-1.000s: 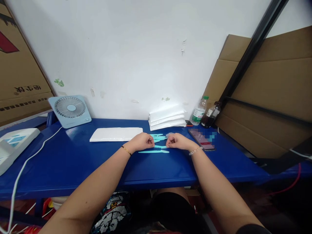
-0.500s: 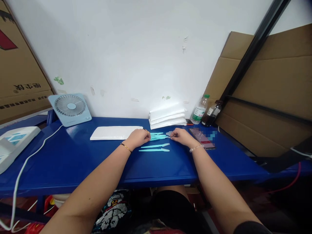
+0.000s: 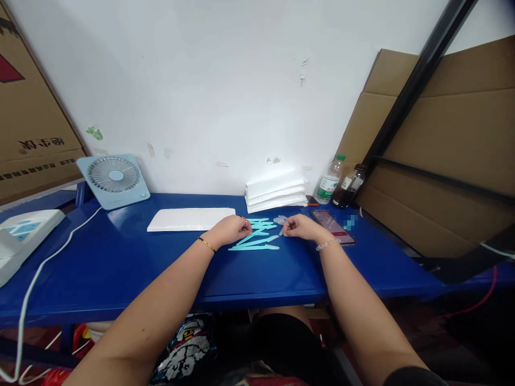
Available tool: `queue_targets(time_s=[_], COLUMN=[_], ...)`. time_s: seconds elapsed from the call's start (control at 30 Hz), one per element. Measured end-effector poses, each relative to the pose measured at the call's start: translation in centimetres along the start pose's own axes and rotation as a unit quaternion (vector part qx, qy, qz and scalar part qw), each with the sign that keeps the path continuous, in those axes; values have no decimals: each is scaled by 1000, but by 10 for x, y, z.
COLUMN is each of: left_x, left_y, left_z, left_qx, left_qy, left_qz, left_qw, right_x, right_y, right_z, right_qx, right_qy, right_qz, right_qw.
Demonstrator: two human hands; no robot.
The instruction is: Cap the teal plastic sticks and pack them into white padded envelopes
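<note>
Several slim turquoise eyebrow razors [image 3: 257, 247] lie on the blue table in front of me, some parallel and one or two slanting across. My left hand [image 3: 231, 229] is over the left ends of the upper ones, thumb and fingers pinched on a turquoise razor. To the right, my right hand [image 3: 300, 228] pinches a small translucent cap [image 3: 280, 232] at its fingertips. A little pile of similar clear caps [image 3: 278, 220] is just beyond those fingers, partly hidden. The razor tips and caps are too small to see in detail.
A flat white packet [image 3: 185, 220] lies left of the razors, and stacked white packets [image 3: 276, 195] lean at the wall. A phone [image 3: 333, 228], two bottles [image 3: 330, 182], a blue fan [image 3: 116, 179] and a white cable [image 3: 60, 252] are around the table [image 3: 257, 284].
Both hands have shifted slightly toward me and to the right. A razor now slants between the upper group and the lower pair. The cap in my right hand shows more clearly.
</note>
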State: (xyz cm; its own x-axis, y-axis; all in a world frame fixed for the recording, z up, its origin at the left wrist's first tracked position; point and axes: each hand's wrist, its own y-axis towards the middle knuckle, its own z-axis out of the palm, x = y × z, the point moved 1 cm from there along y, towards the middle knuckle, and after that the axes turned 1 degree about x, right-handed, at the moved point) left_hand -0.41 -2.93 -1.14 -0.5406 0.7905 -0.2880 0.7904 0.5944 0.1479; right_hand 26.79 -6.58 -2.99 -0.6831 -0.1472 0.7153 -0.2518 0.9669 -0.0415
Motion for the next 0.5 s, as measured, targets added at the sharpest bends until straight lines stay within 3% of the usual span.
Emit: queue_targets(time_s=[0.27, 0.37, 0.5], left_x=[-12, -12, -4], left_y=[1, 2, 4], left_z=[3, 6, 5], left_qx=[2, 18, -20], left_qy=[-97, -31, 65], left_qz=[1, -7, -46], left_qw=[995, 999, 997], right_x=[2, 4, 5], right_y=[2, 3, 8], right_z=[1, 3, 8], right_qx=[-60, -64, -82], right_qy=[-112, -118, -128], right_qz=[-52, -65, -64], right_qw=[991, 989, 986])
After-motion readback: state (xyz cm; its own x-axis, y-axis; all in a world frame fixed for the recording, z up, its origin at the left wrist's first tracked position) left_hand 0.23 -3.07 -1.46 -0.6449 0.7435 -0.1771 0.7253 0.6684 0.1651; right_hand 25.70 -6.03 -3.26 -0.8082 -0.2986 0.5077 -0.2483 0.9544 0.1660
